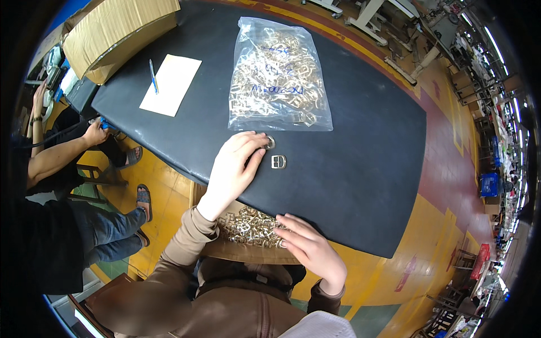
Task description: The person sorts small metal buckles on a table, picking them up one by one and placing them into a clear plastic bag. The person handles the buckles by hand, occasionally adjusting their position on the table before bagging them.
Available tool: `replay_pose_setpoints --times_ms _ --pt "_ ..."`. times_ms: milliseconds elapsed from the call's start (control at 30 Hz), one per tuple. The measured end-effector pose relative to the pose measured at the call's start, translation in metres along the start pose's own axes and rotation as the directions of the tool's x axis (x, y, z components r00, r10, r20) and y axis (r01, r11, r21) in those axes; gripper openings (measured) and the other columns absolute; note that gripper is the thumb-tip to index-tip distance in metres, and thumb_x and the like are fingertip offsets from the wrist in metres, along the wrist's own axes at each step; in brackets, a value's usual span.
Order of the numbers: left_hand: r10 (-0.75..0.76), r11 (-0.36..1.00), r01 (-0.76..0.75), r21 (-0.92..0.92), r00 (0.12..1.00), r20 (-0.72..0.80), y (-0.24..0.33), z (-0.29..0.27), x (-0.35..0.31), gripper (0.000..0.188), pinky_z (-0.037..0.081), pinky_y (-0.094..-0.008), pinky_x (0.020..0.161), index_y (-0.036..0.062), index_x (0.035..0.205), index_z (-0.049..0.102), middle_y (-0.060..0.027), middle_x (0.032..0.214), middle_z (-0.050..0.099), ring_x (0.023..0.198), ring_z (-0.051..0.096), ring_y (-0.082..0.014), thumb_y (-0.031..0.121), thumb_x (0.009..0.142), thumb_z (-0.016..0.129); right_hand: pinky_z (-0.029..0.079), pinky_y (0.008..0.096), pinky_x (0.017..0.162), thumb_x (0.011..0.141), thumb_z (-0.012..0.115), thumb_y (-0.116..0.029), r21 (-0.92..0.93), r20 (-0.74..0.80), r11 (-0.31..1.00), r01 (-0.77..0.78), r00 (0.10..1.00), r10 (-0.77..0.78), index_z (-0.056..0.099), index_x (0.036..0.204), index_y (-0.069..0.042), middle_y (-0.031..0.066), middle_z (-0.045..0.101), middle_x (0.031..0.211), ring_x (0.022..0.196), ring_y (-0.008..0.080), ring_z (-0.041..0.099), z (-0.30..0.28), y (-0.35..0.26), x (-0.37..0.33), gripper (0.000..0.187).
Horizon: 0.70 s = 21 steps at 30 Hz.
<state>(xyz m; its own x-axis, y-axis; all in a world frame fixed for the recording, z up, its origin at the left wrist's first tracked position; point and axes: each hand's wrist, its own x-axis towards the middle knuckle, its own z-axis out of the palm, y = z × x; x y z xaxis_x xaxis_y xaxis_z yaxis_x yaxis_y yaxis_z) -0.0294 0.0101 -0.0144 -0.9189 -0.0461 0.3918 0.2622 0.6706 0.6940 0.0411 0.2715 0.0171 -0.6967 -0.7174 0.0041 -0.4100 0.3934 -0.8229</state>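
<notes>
My left hand (232, 169) reaches over the black tabletop, its thumb and fingertips closed on a small metal buckle (270, 143). A second silver-coloured buckle (278, 162) lies flat just to the right of that hand, not touched. My right hand (313, 250) is at the near table edge with its fingers stretched out, above the right end of a cardboard box (253, 256). Many loose metal buckles (248, 227) fill this box, partly hidden by my hands. Beyond my left hand lies a clear plastic bag (282, 76) packed with similar buckles, with handwriting on it.
A sheet of paper (174, 84) with a pen (153, 76) on it lies at the far left of the black table (372, 163). Behind it stands a large cardboard carton (118, 34). On the left, a co-worker's hand (96, 134) holds something blue near the table edge.
</notes>
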Motion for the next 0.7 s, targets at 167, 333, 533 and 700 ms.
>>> replay_pose_setpoints --times_ms 167,333,533,700 --pt "0.001 0.990 0.027 -0.138 0.981 0.196 -0.003 -0.001 -0.001 0.018 0.049 -0.0429 0.113 0.0031 0.115 0.078 -0.0105 0.117 0.079 0.129 0.066 -0.0323 0.006 0.100 0.068 0.049 0.0467 0.114 0.100 0.071 -0.012 -0.116 -0.382 0.993 0.008 0.923 -0.052 0.068 0.140 -0.007 0.0176 0.058 0.154 0.139 0.0385 0.058 -0.005 0.007 0.034 0.040" --pt "-0.058 0.989 0.062 -0.135 0.998 0.035 -0.008 0.000 -0.002 0.021 0.046 -0.0438 0.117 0.0024 0.119 0.076 -0.0131 0.130 0.074 0.136 0.062 -0.0330 0.010 0.101 0.068 0.045 0.0480 0.117 0.102 0.070 -0.024 -0.401 -0.424 0.912 -0.087 0.900 -0.101 0.055 0.152 -0.004 0.0236 0.052 0.157 0.142 0.0394 0.053 0.013 0.024 0.105 0.056" --pt "0.082 0.989 -0.096 0.113 0.989 0.121 -0.018 0.014 0.016 0.045 0.038 -0.0451 0.125 -0.0031 0.143 0.062 -0.0221 0.154 0.056 0.149 0.047 -0.0406 0.016 0.103 0.067 0.047 0.0441 0.117 0.102 0.068 -0.015 -0.267 -0.169 0.959 0.091 0.976 -0.140 0.066 0.140 -0.001 0.0151 0.061 0.151 0.142 0.0329 0.055 0.022 0.020 0.079 0.040" --pt "0.170 0.913 -0.203 0.355 0.978 0.121 -0.022 0.042 0.060 0.059 0.029 -0.0577 0.126 0.0013 0.153 0.053 -0.0253 0.165 0.041 0.154 0.038 -0.0430 0.030 0.104 0.067 0.051 0.0421 0.114 0.099 0.070 -0.006 -0.055 -0.048 0.994 0.093 0.994 -0.095 0.073 0.130 0.000 0.0143 0.068 0.143 0.136 0.0327 0.062 0.002 0.008 0.016 0.032"
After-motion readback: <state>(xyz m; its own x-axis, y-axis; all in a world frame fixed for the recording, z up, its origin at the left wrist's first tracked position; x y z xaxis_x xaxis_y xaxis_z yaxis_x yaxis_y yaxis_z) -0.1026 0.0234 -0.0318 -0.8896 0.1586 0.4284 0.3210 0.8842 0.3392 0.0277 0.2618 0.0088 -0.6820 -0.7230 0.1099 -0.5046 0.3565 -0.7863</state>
